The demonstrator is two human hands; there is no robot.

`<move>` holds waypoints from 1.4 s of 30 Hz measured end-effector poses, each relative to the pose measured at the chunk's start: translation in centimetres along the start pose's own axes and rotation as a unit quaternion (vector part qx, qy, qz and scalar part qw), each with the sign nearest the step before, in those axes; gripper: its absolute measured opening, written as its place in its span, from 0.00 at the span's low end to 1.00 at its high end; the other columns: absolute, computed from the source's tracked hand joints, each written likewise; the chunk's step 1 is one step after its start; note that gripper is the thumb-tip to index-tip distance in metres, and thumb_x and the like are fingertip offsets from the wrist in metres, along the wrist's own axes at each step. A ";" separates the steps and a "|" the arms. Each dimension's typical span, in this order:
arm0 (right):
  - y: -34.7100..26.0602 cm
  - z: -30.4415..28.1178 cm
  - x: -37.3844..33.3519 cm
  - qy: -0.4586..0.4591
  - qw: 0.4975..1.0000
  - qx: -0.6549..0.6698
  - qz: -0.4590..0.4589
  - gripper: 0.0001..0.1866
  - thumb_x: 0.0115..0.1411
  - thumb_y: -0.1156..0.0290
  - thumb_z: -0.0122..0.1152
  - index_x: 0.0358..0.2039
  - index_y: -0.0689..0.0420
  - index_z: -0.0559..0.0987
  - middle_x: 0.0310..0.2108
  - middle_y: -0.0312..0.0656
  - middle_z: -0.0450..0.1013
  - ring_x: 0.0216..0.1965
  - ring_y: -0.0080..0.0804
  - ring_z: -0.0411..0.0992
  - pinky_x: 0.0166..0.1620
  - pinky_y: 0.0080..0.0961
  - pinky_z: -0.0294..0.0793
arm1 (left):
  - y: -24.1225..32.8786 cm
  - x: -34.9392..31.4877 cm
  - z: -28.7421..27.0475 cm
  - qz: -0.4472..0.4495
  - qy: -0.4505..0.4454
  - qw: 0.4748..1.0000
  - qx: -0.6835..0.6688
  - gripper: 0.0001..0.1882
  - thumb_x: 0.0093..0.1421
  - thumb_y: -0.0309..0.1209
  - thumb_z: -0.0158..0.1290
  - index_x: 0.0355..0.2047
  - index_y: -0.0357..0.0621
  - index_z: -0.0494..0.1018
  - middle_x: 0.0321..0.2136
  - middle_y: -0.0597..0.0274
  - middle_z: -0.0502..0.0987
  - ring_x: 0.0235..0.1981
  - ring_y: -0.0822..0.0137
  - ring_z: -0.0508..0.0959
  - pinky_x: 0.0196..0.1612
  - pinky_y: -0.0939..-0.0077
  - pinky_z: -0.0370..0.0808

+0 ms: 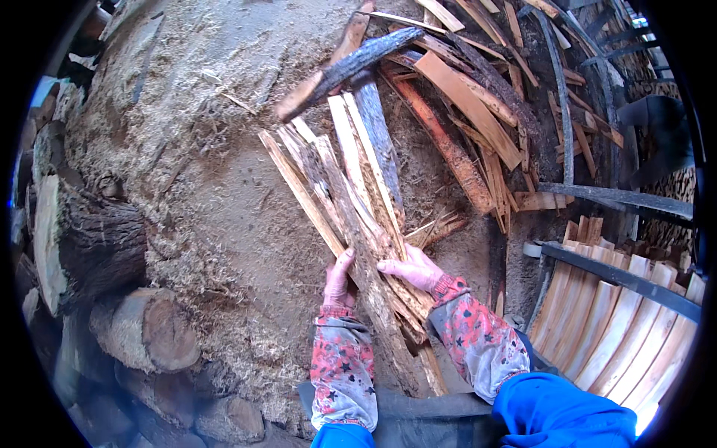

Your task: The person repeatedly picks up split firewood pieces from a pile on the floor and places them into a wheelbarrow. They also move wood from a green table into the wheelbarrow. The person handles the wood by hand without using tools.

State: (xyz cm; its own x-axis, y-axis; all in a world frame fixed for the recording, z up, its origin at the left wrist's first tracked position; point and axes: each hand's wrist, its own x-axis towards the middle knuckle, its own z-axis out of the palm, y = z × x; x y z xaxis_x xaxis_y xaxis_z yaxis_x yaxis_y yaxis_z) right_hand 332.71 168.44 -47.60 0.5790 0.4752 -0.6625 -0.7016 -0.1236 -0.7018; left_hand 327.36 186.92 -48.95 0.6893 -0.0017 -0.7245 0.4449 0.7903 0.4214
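Gripping long brown wooden strips (pixel 351 216), left hand (pixel 338 280) curls; right hand (pixel 415 270) likewise. Round brown logs (pixel 104 245) line the sawdusty floor's (pixel 239 246) left edge.

The left hand (pixel 340 282) and right hand (pixel 417 269) hold a bundle of rough wood strips (pixel 364 257) from either side, over sawdust-strewn ground (pixel 216 172). Cut logs (pixel 153 332) lie left, loose slats (pixel 470 112) heap far right, and pale boards (pixel 612 328) stand packed near right.

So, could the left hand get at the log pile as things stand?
Probably not yet: the left hand grips split sticks, though only sawdust-strewn ground separates it from the log pile.
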 end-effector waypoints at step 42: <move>-32.5 38.4 -43.0 -0.223 0.899 -0.267 -0.266 0.40 0.46 0.66 0.74 0.56 0.66 0.62 0.48 0.43 0.70 0.49 0.31 0.69 0.54 0.29 0.66 | 23.5 -58.0 8.6 0.455 -0.126 0.881 -0.042 0.44 0.41 0.34 0.68 0.58 0.36 0.61 0.49 0.63 0.70 0.50 0.71 0.68 0.56 0.74 0.65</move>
State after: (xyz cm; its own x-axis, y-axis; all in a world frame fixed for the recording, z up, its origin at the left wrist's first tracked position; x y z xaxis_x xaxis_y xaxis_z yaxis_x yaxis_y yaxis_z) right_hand 314.67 185.51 13.74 0.4661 0.8780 -0.1090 -0.0067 -0.1197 -0.9928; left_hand 302.78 200.33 7.66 0.8482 0.5281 0.0405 -0.3937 0.5775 0.7152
